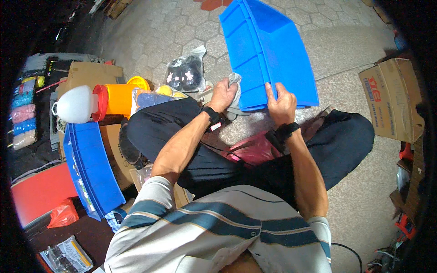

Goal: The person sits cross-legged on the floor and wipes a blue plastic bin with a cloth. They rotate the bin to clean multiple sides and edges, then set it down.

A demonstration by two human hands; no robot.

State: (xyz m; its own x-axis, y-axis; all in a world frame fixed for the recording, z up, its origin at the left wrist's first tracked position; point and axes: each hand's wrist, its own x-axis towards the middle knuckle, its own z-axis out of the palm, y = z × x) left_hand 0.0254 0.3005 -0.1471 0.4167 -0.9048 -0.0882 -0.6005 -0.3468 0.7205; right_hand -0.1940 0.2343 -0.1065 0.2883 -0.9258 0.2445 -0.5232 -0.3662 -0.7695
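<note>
A large blue plastic bin [289,59] stands tilted on the floor in front of my crossed legs. My right hand [281,104] grips its near edge, with the thumb and fingers closed on the rim. To the left, my left hand [223,95] is closed on a crumpled grey cloth [236,85], which touches the bin's left side. Some of the cloth and the left fingertips are hidden. Beyond my left hand lies a clear plastic bag [186,75] of dark items with pink shapes on them.
At my left are a yellow-orange container [119,98] with a red rim, a rounded white plastic vessel [75,105] and another blue bin [93,168]. A cardboard box [391,100] sits at the right. Something pink [255,148] lies between my legs.
</note>
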